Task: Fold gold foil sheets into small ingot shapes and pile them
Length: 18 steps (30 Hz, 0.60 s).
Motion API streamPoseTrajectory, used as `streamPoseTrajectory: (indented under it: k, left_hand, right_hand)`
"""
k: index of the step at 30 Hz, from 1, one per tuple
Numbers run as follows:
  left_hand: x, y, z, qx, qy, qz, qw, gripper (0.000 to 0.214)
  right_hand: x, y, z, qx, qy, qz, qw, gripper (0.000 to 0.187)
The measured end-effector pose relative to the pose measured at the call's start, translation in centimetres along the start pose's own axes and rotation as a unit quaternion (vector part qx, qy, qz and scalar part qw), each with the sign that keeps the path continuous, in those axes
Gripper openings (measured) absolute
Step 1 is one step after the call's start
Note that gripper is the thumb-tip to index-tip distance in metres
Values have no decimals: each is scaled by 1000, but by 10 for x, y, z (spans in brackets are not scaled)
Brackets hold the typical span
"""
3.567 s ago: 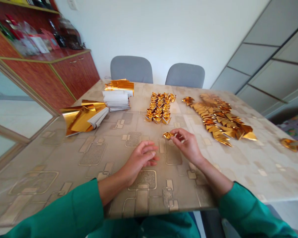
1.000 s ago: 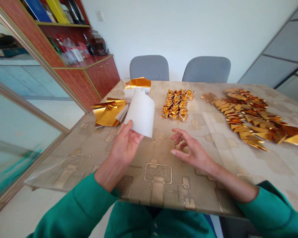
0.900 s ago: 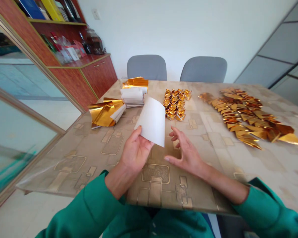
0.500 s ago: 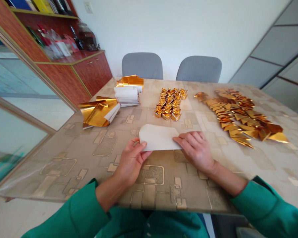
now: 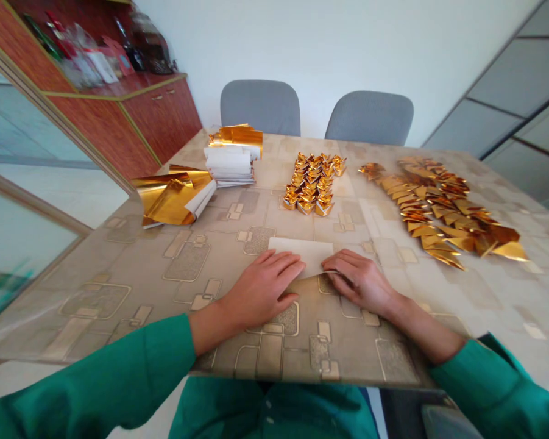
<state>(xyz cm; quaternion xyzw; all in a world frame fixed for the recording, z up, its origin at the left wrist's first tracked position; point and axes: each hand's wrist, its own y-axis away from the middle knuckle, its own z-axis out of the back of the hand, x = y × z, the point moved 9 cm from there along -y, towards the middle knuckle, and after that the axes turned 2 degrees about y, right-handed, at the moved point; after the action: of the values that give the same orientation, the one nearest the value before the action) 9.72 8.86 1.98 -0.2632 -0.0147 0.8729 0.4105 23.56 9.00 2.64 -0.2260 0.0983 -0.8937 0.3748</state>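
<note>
A white sheet of paper [image 5: 307,250], white side up, lies flat on the patterned table [image 5: 119,286] in front of me. My left hand [image 5: 264,288] rests palm down on the sheet's near left part, fingers stretched out and flat. My right hand [image 5: 360,279] lies on its right end, fingers together and slightly bent, pressing it onto the table. Most of the sheet's near edge is hidden under my hands. Both green sleeves reach in from the bottom.
Behind the sheet sits a cluster of folded gold ingots [image 5: 312,186]. Several flat gold folded pieces [image 5: 432,207] spread to the right. A stack of gold and white sheets [image 5: 232,160] and loose gold sheets [image 5: 171,195] lie at the left. Two grey chairs [image 5: 260,107] stand beyond the table.
My left hand carried the white sheet from the left stack to the table's middle. Both hands laid it down, and now they press it flat.
</note>
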Motion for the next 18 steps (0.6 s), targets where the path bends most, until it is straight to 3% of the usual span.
streamPoseTrajectory:
  k: [3, 7, 13, 18]
  left_hand:
    - [10, -3, 4, -24, 11, 20, 999, 25]
    - [23, 7, 12, -55, 27, 33, 998, 16]
    - [47, 18, 16, -111, 40, 150, 982, 19]
    - [42, 14, 18, -126, 27, 115, 985, 39]
  right_hand:
    - [-8, 4, 6, 7, -57, -6, 998, 14]
    - [-18, 5, 8, 11, -94, -32, 995, 14]
    - [-40, -3, 1, -23, -98, -170, 980, 22]
    - [-44, -15, -3, -29, -4, -200, 979, 18]
